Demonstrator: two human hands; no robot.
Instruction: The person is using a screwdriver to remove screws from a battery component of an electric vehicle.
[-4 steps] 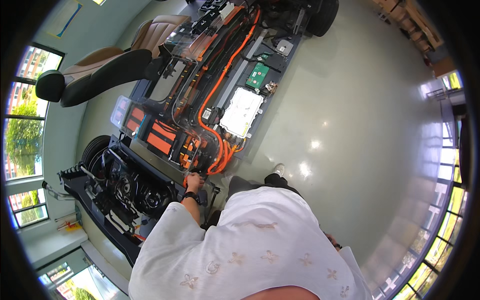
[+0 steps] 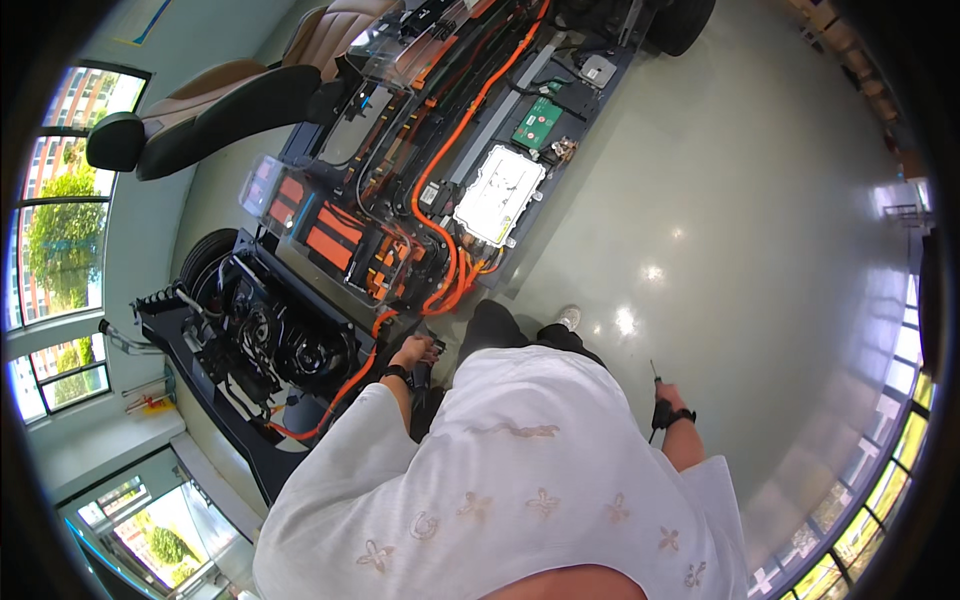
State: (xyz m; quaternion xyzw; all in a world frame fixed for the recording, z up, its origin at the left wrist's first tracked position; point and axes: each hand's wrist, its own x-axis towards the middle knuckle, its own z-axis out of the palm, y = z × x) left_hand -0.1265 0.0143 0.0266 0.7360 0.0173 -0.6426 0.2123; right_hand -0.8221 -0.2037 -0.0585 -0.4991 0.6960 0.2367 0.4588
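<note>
My left hand (image 2: 412, 352) is closed at a dark part by the near end of the open vehicle chassis (image 2: 548, 195); what the fingers grip is mostly hidden. Close beside it runs a thick orange cable (image 2: 352, 381), curving down to the black motor and axle unit (image 2: 300, 350). Out to the right, over the floor, my right hand (image 2: 670, 394) is wrapped round a slim tool with a thin shaft (image 2: 654, 368) pointing away from me. A black piece (image 2: 661, 413) shows under that hand; its kind is too small to make out.
A white metal box (image 2: 500, 197) and a green board (image 2: 538, 124) sit on the chassis. Orange battery blocks (image 2: 333, 238) lie under a clear cover. A brown and black car seat (image 2: 235, 110) stands at the far left. Tyres (image 2: 684, 25) stick out at the chassis's far end.
My right hand has swung out from beside my body, bringing the slim tool into view. My left hand has shifted slightly right and away, leaving more orange cable visible. The whole view has shifted a little.
</note>
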